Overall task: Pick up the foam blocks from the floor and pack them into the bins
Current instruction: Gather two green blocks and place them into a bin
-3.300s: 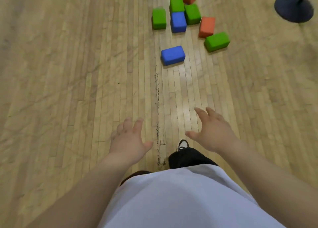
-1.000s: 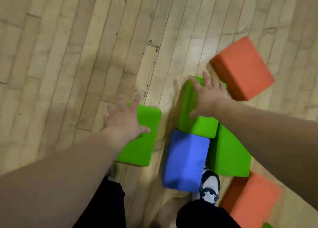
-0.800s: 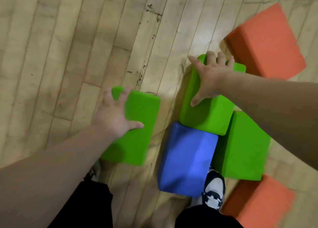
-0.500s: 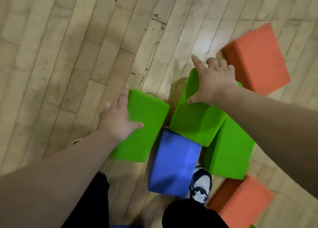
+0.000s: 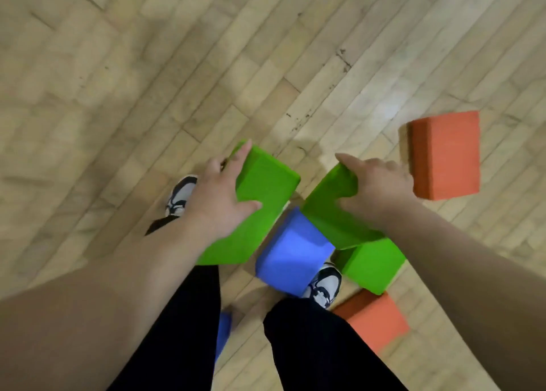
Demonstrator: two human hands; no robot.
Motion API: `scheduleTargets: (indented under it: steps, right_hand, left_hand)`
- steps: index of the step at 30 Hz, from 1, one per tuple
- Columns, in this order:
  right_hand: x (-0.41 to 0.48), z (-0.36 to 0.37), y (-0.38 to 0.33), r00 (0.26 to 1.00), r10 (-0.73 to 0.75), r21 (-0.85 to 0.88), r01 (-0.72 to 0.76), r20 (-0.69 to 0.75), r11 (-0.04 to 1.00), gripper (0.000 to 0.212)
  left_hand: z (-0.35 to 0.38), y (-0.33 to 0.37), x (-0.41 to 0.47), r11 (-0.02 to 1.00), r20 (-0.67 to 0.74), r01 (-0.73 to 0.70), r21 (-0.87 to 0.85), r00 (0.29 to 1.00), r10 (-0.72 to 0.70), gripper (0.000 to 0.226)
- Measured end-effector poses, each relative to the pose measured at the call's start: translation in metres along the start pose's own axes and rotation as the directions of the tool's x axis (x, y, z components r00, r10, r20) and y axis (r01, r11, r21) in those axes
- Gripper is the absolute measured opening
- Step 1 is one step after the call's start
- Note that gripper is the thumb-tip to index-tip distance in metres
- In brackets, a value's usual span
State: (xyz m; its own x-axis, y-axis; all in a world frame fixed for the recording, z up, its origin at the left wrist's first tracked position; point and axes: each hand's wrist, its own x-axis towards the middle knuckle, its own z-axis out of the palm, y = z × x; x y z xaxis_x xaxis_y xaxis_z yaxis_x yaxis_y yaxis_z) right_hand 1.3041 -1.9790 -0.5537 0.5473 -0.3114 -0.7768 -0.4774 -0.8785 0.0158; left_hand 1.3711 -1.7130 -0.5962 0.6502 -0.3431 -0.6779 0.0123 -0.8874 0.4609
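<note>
Green block gripped by left hand; right hand grips second green block, apparently raised

Foam blocks scattered on a pale wooden strip floor; a blue block lies between the left hand and the right hand, back towards the wrists, against the toe of a black-and-white shoe; a free green block sits under the right forearm, just beside the blue one; an orange block rests just outside the right hand; a second orange block lies well behind that hand; another shoe stands beside the left hand.
</note>
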Motion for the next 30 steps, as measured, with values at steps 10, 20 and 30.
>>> scheduleTargets:
  steps: [10, 20, 30]
  right_hand:
    - [-0.276, -0.213, -0.296, 0.804, -0.594, -0.204, 0.587, 0.030, 0.784, 0.088]
    - [-0.513, -0.266, -0.620, 0.325, -0.915, -0.409, 0.888, 0.237, 0.210, 0.090]
    - [-0.650, -0.269, -0.836, -0.126, -0.852, -0.409, 0.835, 0.508, -0.367, 0.090]
  left_hand:
    - [-0.307, -0.058, -0.326, 0.919, -0.429, 0.283, -0.275, 0.819, -0.381, 0.109]
    - [-0.474, -0.187, -0.606, 0.730, -0.580, 0.384, -0.565, 0.444, -0.683, 0.109]
    - [-0.516, -0.254, -0.736, 0.488, -0.533, 0.365, -0.793, -0.028, -0.845, 0.103]
